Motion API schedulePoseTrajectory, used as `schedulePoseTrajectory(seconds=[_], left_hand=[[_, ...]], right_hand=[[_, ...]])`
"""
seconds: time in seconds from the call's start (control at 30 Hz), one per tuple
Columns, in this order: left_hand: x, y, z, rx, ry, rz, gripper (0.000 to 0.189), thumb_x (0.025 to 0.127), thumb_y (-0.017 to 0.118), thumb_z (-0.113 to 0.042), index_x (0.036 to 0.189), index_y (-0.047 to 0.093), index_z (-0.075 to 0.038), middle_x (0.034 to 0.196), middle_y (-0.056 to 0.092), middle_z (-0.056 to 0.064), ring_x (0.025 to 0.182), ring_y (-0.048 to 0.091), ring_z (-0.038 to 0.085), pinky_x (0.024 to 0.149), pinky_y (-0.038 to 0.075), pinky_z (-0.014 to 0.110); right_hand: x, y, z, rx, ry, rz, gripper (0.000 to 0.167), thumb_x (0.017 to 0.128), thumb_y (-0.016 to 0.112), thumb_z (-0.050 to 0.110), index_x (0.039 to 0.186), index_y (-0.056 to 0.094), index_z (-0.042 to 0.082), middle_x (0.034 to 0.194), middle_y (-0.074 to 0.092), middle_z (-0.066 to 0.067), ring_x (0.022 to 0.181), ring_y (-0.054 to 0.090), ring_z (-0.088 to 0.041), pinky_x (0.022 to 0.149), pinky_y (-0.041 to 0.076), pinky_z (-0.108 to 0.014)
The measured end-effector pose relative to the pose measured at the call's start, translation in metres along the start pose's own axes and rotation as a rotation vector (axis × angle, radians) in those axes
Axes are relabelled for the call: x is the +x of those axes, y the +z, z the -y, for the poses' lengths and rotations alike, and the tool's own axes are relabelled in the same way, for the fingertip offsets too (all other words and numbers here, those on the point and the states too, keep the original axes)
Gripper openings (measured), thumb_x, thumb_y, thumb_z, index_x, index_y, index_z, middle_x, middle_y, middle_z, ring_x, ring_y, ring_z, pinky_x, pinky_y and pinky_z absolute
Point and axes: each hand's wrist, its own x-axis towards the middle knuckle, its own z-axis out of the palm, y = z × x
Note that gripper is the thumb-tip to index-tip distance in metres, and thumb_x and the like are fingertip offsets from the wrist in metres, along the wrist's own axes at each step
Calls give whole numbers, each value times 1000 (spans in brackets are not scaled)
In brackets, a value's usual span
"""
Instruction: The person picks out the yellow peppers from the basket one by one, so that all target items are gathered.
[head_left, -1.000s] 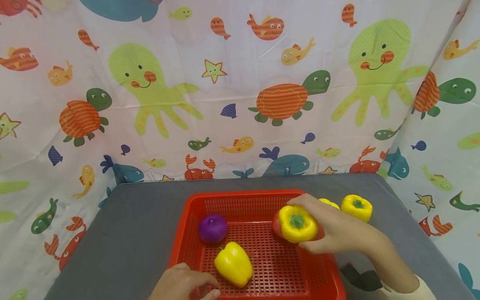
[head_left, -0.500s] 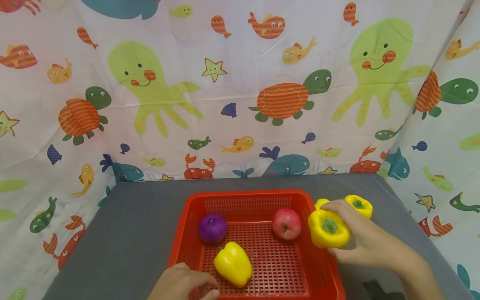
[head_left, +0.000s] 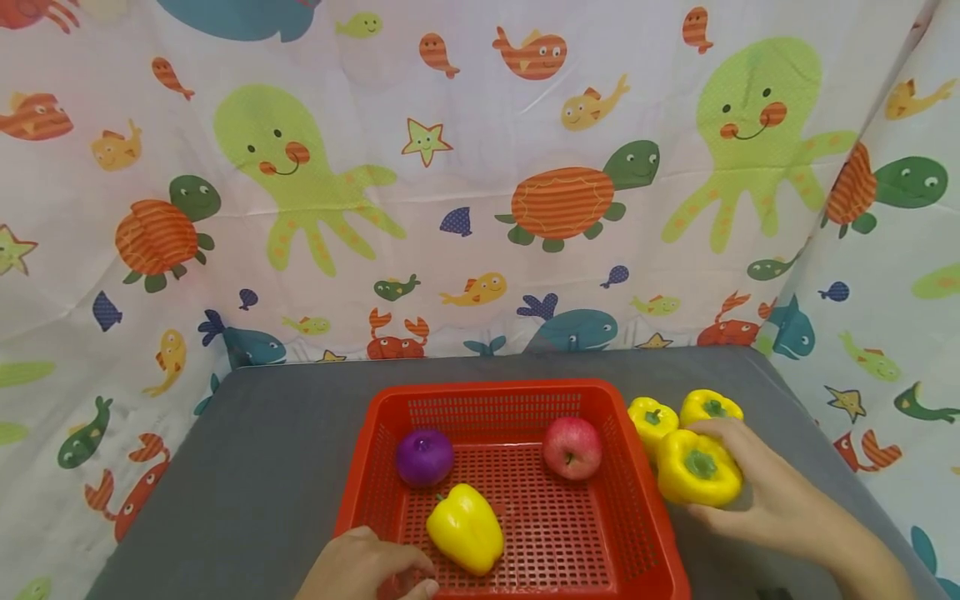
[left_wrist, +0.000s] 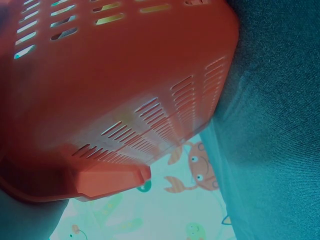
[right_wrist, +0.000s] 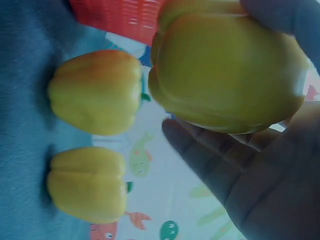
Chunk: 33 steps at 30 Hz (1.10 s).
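Observation:
My right hand (head_left: 765, 492) grips a yellow bell pepper (head_left: 699, 468) just right of the basket, its green stem facing the head camera. In the right wrist view that held pepper (right_wrist: 225, 70) sits between thumb and fingers, higher than two more yellow peppers (right_wrist: 97, 92) standing on the grey cloth. My left hand (head_left: 363, 567) holds the red basket (head_left: 495, 388) at its near left rim. Inside the basket lie a purple onion-like ball (head_left: 424, 457), a red apple (head_left: 572, 448) and a yellow bell pepper (head_left: 466, 530) on its side.
Two yellow peppers stand right of the basket, one near its wall (head_left: 652, 417) and another pepper (head_left: 711, 407) farther right. Grey cloth (head_left: 262, 467) covers the table. A curtain (head_left: 465, 183) printed with sea animals hangs behind and at both sides.
My right hand has carried the yellow bell pepper from above the apple, over the basket's right rim, to beside the two outside peppers. The apple is uncovered. My left hand has stayed put.

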Motion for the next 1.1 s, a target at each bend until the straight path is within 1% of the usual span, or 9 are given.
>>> schedulePoseTrajectory(seconds=[0.03,0.17,0.23,0.27,0.47,0.6,0.77,0.97,1.1], left_hand=[[0,0,0,2,1,-3,31,100,55,-48,105,76,-26,75,56,-32,65,46,-4,62,36,22],[-1,1,1,1,-2,-8,31,100,56,-49,105,76,-26,76,56,-32,65,47,-4,62,36,22],[-1,1,1,-4,-2,-8,31,101,55,-49,105,76,-26,77,57,-32,65,47,-4,63,36,23],[-1,2,1,-7,-3,-7,31,101,55,-49,105,76,-26,78,57,-32,66,47,-4,63,36,23],[-2,2,1,-17,0,-4,31,101,55,-48,106,76,-25,77,56,-31,67,47,-4,64,36,23],[-1,2,1,-14,-6,-7,31,100,55,-48,105,76,-26,76,56,-31,66,46,-4,63,36,23],[-1,2,0,-9,-15,2,30,100,56,-49,105,76,-26,76,56,-31,66,46,-4,63,35,23],[-1,1,1,8,29,-24,30,101,55,-47,104,76,-25,76,56,-33,64,46,-6,62,35,21],[-1,1,2,10,44,-32,31,102,55,-46,104,76,-24,76,56,-33,63,46,-6,62,35,20]], right_hand=[[0,1,-2,-8,5,6,80,69,94,21,135,48,22,124,52,5,102,48,-7,74,53,-27],[2,9,-10,-57,-36,8,80,67,96,23,133,52,22,125,52,7,103,48,-7,78,52,-28],[1,12,-15,-85,-61,-1,78,66,96,25,132,54,22,124,52,7,103,48,-8,78,52,-29],[0,13,-17,-98,-59,-1,78,65,96,26,131,55,23,124,51,7,103,48,-8,78,52,-29],[-5,21,-26,-121,-21,53,74,66,96,30,130,59,28,119,49,11,101,48,-10,75,52,-30],[-5,27,-30,-132,16,90,71,66,95,31,129,62,26,116,49,12,101,49,-11,76,52,-31],[-3,32,-33,-90,62,146,69,69,93,36,129,62,22,116,50,9,102,49,-14,77,53,-30],[-2,34,-35,-60,106,194,71,72,89,47,131,60,23,116,49,7,102,49,-17,78,53,-30],[-1,35,-36,-57,117,203,71,72,89,47,131,59,22,117,49,7,103,50,-17,79,53,-31]])
